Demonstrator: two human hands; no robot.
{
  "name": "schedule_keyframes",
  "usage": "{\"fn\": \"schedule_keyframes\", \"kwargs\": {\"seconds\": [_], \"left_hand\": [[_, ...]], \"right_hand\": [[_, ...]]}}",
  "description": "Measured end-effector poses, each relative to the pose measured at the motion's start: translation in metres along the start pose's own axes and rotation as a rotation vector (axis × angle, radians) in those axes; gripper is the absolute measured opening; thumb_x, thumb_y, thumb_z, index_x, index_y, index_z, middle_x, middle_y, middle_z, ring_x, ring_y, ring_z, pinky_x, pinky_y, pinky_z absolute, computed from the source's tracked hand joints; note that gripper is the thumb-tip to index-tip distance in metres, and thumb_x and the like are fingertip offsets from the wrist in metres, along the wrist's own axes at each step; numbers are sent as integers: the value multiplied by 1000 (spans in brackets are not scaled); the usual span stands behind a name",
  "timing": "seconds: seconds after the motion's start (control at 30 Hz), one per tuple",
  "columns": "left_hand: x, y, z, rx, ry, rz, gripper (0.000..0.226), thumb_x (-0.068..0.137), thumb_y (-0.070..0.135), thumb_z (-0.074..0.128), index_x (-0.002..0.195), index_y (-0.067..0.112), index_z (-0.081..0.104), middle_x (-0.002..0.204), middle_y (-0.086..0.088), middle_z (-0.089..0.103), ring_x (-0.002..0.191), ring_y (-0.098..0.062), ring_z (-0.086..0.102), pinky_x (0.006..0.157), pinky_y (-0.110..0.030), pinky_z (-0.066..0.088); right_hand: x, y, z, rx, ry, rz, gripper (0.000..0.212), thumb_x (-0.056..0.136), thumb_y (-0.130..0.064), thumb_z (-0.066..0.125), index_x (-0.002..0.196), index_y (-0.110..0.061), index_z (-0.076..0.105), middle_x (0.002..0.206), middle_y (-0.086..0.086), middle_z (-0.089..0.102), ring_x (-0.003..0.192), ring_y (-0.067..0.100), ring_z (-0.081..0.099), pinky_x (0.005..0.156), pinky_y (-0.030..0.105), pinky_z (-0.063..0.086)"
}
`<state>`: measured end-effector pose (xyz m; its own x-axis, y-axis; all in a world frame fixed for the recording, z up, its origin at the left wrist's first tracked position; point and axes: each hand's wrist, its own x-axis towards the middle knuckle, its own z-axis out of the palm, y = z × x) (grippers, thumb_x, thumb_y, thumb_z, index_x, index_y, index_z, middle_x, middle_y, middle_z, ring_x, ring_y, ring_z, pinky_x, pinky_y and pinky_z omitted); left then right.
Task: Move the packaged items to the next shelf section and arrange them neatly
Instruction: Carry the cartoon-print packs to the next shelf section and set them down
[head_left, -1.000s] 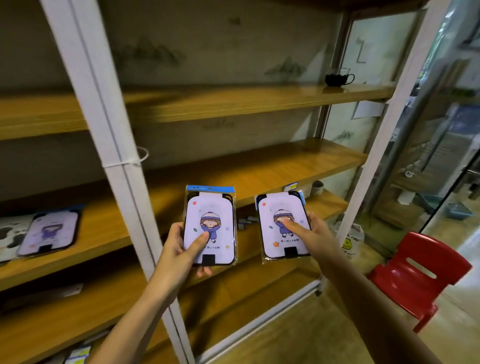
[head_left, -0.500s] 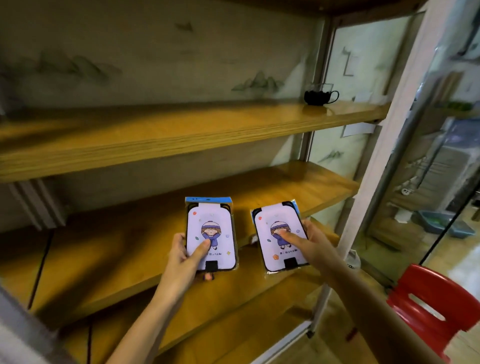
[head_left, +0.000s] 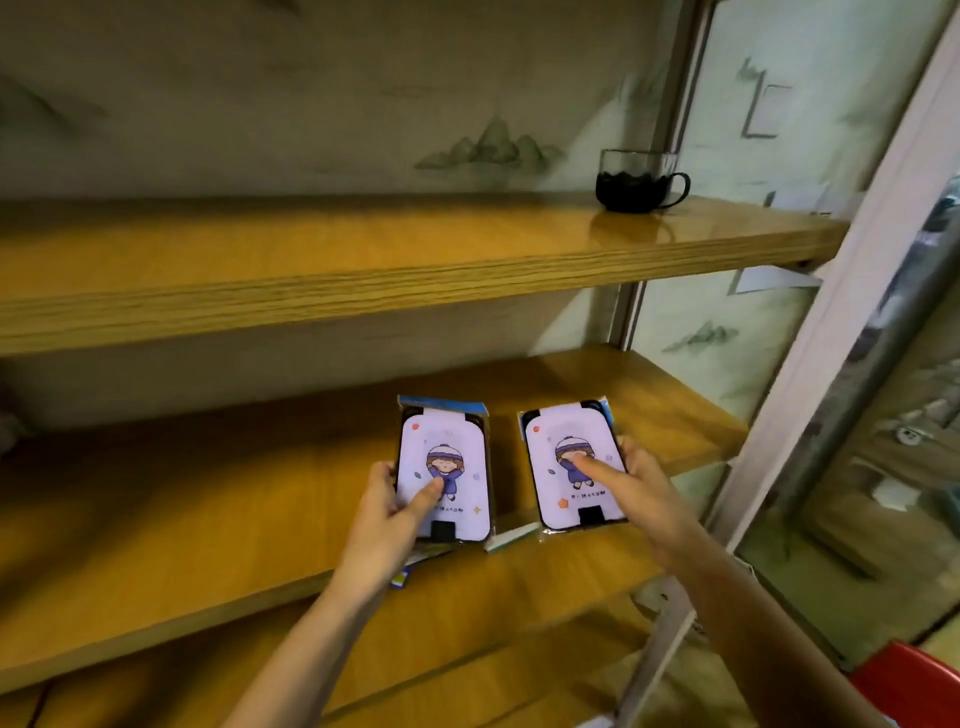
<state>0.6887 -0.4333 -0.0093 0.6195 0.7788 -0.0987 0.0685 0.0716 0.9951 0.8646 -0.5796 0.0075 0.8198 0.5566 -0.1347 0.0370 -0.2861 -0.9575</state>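
Note:
Two packaged items with lilac cartoon-figure fronts are held side by side over the middle wooden shelf (head_left: 208, 509). My left hand (head_left: 387, 525) grips the left package (head_left: 444, 467) from its lower left edge, thumb on the front. My right hand (head_left: 631, 491) grips the right package (head_left: 571, 467) from its right side, with a finger pressed across the printed figure. Both packages sit low over the shelf board near its right end; whether they touch it I cannot tell. Small blue-and-white card pieces (head_left: 511, 538) lie under and between them.
A dark glass cup (head_left: 636, 182) stands at the right end of the upper shelf (head_left: 363, 280). A white metal upright (head_left: 810, 374) bounds the section on the right, with glass beyond. A red chair (head_left: 914, 686) sits at the bottom right. A lower shelf (head_left: 467, 670) lies below.
The view has shifted right past the white post into this shelf section. Both hands have carried the packages forward and down toward the middle shelf board.

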Motion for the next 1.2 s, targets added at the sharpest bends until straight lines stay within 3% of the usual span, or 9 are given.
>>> {"fn": "schedule_keyframes", "kwargs": {"seconds": [0.17,0.33,0.5,0.6,0.73,0.9,0.97,1.07,1.2], "left_hand": [[17,-2,67,-9,82,-11,26,87,17,57,107,17,40,96,3,61,84,-8,62,54,-17,56],[44,-9,113,37,171,-60,35,86,19,59,114,13,38,107,-4,61,84,-7,62,57,-20,53],[69,-9,147,130,236,-76,43,87,17,57,124,13,35,125,-10,55,107,-19,56,75,-24,50],[84,-14,156,308,286,-115,60,86,24,59,135,6,29,132,-12,51,120,-24,49,89,-34,45],[92,-20,158,609,346,-140,47,84,37,59,117,7,42,120,-12,56,120,-29,45,96,-41,45],[85,-21,160,1143,453,-68,61,84,58,46,119,8,46,125,-9,53,119,-26,42,99,-34,39],[84,-22,159,1248,476,-45,65,82,63,43,119,9,46,124,-8,54,117,-24,44,98,-33,41],[78,-21,155,1352,476,-6,65,83,64,38,121,12,44,124,-6,52,116,-22,44,97,-32,39],[54,-11,133,1462,529,79,56,87,59,35,123,16,45,125,-3,54,117,-21,45,96,-33,36]], "right_hand": [[56,8,-46,-37,-82,-11,36,83,-29,65,115,-16,53,109,6,67,90,18,65,71,28,55],[110,16,-76,-116,-129,-30,39,82,-28,67,114,-13,50,111,9,66,93,21,64,74,31,53],[149,25,-85,-186,-168,-62,43,82,-27,68,117,-9,50,113,12,67,98,25,66,75,35,56],[165,27,-85,-202,-189,-49,42,82,-28,68,116,-10,50,112,12,66,98,25,66,80,38,56],[179,30,-79,-336,-184,-53,44,81,-33,68,115,-9,50,112,12,65,99,25,64,81,38,55],[175,29,-81,-871,-168,-157,59,83,-57,51,115,-7,50,106,8,61,83,19,56,57,25,41],[171,26,-86,-1098,-122,-209,70,84,-65,41,121,-6,46,114,10,60,92,22,58,62,26,45],[163,18,-86,-1340,-77,-320,74,86,-65,35,131,-7,40,131,14,51,118,29,52,89,36,48],[141,-1,-66,-1246,-203,-637,52,94,-45,37,134,-13,36,137,8,45,125,25,43,103,37,38]]}}
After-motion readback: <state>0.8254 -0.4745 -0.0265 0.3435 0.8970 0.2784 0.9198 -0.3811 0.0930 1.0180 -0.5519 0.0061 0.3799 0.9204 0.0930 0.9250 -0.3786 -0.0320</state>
